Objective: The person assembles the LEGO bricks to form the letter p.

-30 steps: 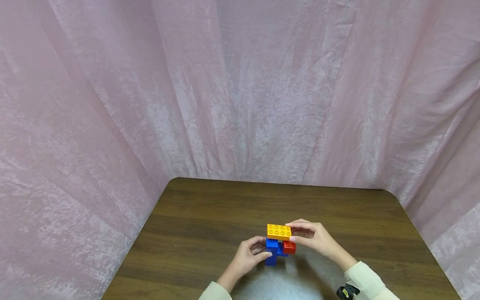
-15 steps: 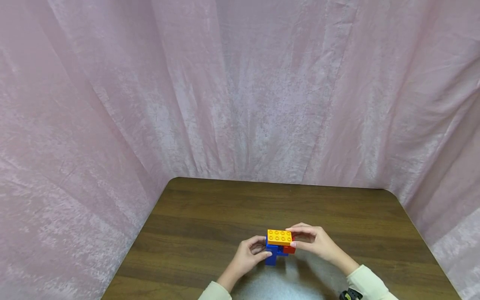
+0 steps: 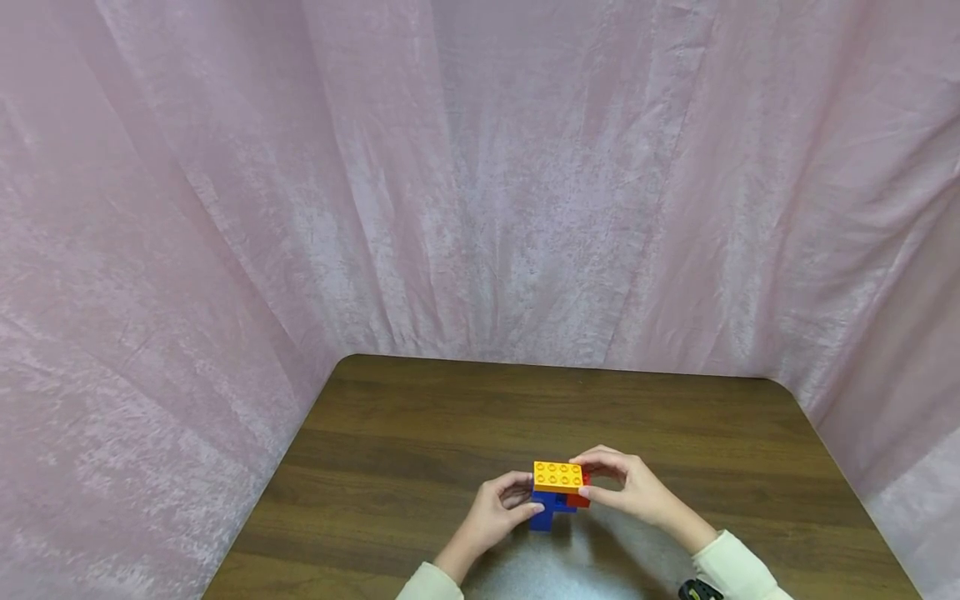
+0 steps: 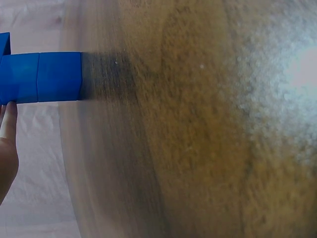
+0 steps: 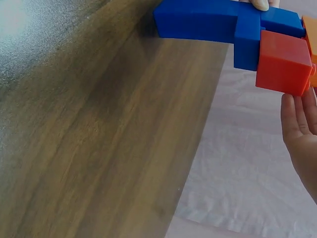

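A small build of toy building bricks stands upright near the front of the table. Its blue bricks [image 3: 541, 518] form a column with a blue arm out to the right, and a red brick [image 3: 577, 501] sits on that arm. My left hand [image 3: 491, 510] grips the column from the left, thumb in front. Across the top lies a yellow brick [image 3: 557, 475] with two rows of studs; my right hand [image 3: 628, 487] pinches its right end. In the right wrist view, the red brick [image 5: 282, 62] hangs out beside the blue column [image 5: 198, 21], with the yellow brick [image 5: 312, 32] at the frame edge.
The dark wooden table [image 3: 420, 417] extends behind and to both sides of the hands. Pink velvet curtains [image 3: 525, 183] hang around its far and side edges. A bright glare patch [image 3: 555, 575] lies on the tabletop near the front.
My right hand has lowered the yellow brick onto the top of the build, then shifted slightly left. My left hand has stayed in place on the blue column.
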Tool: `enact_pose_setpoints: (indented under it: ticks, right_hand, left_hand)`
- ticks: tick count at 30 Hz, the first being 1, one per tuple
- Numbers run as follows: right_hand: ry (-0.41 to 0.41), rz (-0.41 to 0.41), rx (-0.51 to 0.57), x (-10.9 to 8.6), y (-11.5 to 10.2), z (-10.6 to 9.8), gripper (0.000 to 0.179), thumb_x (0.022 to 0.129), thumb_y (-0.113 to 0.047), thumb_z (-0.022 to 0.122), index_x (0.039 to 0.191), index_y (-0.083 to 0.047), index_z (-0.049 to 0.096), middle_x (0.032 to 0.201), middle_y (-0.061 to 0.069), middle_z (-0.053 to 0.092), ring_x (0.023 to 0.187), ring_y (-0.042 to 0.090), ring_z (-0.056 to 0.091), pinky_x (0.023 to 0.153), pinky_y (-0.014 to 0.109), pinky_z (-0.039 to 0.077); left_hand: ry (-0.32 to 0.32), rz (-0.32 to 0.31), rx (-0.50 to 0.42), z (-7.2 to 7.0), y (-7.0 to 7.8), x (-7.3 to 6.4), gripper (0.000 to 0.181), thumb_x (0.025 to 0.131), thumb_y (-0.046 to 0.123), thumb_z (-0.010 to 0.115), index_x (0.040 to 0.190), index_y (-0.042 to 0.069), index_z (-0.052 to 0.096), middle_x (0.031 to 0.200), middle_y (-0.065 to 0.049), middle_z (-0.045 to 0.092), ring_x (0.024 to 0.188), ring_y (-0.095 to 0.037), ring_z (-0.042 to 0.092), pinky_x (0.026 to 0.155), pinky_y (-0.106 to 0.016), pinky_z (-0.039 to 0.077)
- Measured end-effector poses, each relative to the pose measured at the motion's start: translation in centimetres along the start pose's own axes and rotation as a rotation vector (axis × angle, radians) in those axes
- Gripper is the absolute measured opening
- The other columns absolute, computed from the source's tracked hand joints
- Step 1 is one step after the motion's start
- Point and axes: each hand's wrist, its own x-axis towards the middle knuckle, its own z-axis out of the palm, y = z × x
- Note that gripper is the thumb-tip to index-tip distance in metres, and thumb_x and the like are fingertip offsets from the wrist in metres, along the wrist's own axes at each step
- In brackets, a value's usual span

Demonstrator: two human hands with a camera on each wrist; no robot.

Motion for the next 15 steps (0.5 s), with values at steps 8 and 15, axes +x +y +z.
enact_pose_setpoints:
  ticks: [8,15]
  right_hand:
    - [0.024,0.014,-0.026,0.1,-0.3,0.8,0.041,0.084,0.000,0.071,0.123,-0.005,0.060,0.115,0.011,0.062,0.099,0.020,0.062,0.086,0.033,0.055]
    - [0.077,0.059,-0.050,0.6,-0.9,1.8,0.032,0.085,-0.005,0.072,0.116,-0.005,0.065,0.110,0.006,0.065,0.098,0.016,0.060,0.087,0.025,0.053]
  left_hand:
    - [-0.017,0.006,-0.038,-0.1,2.1,-0.4,0.030,0.083,-0.006,0.071,0.110,-0.013,0.060,0.110,-0.029,0.063,0.106,-0.042,0.060,0.094,-0.045,0.051]
    - [-0.021,0.005,-0.029,-0.1,1.8,-0.5,0.031,0.082,-0.007,0.070,0.110,-0.014,0.059,0.109,-0.031,0.062,0.106,-0.042,0.060,0.093,-0.047,0.051]
